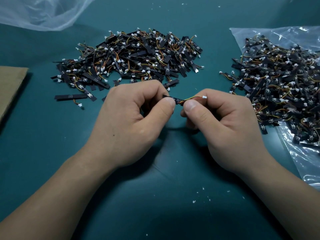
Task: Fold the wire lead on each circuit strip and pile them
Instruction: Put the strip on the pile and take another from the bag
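We pinch one circuit strip in our left hand; our right hand grips its wire lead above the table.

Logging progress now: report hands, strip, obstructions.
Left hand pinching black circuit strip; right hand grip on its coloured wire lead, unfolded. Nothing in the way.

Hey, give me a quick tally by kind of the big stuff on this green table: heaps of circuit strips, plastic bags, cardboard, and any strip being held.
Heaps of circuit strips: 2, the centre heap and the right heap
Clear plastic bags: 2, the far-left bag and the right bag under the right heap
Cardboard sheet: 1
Held circuit strip: 1, between the left hand and the right hand
Total: 6
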Motion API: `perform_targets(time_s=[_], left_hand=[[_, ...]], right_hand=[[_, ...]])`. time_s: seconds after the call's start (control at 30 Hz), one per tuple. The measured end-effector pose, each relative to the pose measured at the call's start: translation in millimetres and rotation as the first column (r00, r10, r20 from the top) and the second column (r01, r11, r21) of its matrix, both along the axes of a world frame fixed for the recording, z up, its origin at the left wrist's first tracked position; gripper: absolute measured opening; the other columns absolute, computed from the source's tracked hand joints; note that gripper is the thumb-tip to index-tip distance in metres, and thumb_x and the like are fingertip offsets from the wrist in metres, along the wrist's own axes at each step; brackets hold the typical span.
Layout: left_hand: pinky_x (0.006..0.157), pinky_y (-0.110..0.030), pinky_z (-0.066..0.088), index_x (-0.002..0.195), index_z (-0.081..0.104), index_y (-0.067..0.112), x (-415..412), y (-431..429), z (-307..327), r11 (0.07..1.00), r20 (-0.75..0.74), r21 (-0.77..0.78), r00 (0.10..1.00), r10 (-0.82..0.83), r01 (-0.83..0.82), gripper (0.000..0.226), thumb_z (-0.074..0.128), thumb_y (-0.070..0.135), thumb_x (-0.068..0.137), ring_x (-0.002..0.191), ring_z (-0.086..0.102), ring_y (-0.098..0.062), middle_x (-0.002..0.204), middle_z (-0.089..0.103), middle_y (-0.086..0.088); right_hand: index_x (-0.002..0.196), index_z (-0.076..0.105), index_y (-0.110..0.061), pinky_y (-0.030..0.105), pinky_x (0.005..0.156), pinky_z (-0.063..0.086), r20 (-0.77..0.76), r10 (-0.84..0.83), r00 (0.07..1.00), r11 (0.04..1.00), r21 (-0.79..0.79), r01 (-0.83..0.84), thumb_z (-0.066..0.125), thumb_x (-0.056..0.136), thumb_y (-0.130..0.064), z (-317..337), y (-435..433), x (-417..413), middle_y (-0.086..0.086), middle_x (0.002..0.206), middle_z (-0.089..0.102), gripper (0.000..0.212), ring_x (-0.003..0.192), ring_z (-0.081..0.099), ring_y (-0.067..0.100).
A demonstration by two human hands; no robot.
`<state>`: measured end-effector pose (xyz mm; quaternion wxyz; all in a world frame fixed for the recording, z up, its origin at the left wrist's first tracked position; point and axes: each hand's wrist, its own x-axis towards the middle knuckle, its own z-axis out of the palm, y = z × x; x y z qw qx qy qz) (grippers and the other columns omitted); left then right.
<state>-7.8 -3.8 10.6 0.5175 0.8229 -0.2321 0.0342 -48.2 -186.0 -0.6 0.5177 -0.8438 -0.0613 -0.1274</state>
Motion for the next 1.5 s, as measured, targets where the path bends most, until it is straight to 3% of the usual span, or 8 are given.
perform_targets(time_s=[0.23,0.43,0.6,0.8,1.03,1.5], left_hand=[[0.052,-0.03,0.037,0.068,0.06,0.01,-0.1,2.0,1.5,0.995,-0.022,-0.047,0.995,-0.094,0.093,0.028,0.057,0.025,0.091,0.054,0.047,-0.023,0.056,0.053,-0.007],[0.051,-0.028,0.036,0.069,0.061,0.012,0.7,2.0,2.0,0.991,-0.027,-0.047,0.992,-0.127,0.126,0.026,0.058,0.019,0.093,0.053,0.046,-0.021,0.056,0.052,-0.005],[0.051,-0.024,0.034,0.067,0.06,0.008,0.1,2.6,1.1,0.991,-0.014,-0.061,0.993,-0.12,0.119,0.026,0.058,0.015,0.092,0.052,0.043,-0.018,0.055,0.049,-0.005],[0.051,-0.024,0.031,0.065,0.056,0.016,-0.8,4.8,3.3,0.976,-0.029,-0.098,0.98,-0.196,0.192,0.027,0.055,0.026,0.09,0.051,0.039,-0.016,0.054,0.045,-0.004],[0.051,-0.026,0.032,0.064,0.055,0.015,-0.2,3.7,2.0,0.981,-0.02,-0.083,0.984,-0.176,0.174,0.026,0.057,0.014,0.09,0.052,0.041,-0.017,0.054,0.046,-0.004],[0.049,-0.022,0.03,0.059,0.052,0.007,0.6,4.6,1.6,0.988,0.001,-0.081,0.992,-0.129,0.129,0.025,0.055,0.013,0.084,0.05,0.037,-0.014,0.051,0.042,-0.005]], right_hand=[[0.073,0.065,-0.002,0.044,0.054,0.04,0.02,0.047,0.999,0.999,0.008,-0.047,0.058,0.095,-0.033,1.2,-1.1,-2.6,0.016,0.061,0.056,0.039,0.057,0.052,0.032],[0.076,0.069,-0.013,0.032,0.053,0.041,0.042,0.045,0.998,0.999,0.006,-0.045,0.063,0.098,-0.024,1.6,-1.5,-3.1,0.004,0.063,0.059,0.025,0.055,0.05,0.019],[0.077,0.069,-0.012,0.04,0.054,0.041,0.035,0.073,0.997,0.997,0.007,-0.074,0.062,0.099,-0.024,1.8,-1.2,-3.5,0.006,0.062,0.059,0.025,0.056,0.051,0.023],[0.074,0.065,-0.007,0.043,0.053,0.04,0.043,0.08,0.996,0.996,0.04,-0.082,0.057,0.097,-0.029,2.4,0.3,-4.7,0.012,0.06,0.057,0.032,0.054,0.051,0.027],[0.075,0.064,-0.003,0.046,0.053,0.042,-0.001,0.084,0.996,0.995,0.056,-0.084,0.056,0.097,-0.034,2.5,0.7,-3.4,0.015,0.06,0.057,0.039,0.055,0.053,0.032],[0.073,0.066,-0.018,0.042,0.052,0.041,-0.021,0.135,0.991,0.991,-0.012,-0.136,0.056,0.095,-0.033,5.3,1.2,-4.6,0.007,0.058,0.058,0.029,0.053,0.053,0.025]])
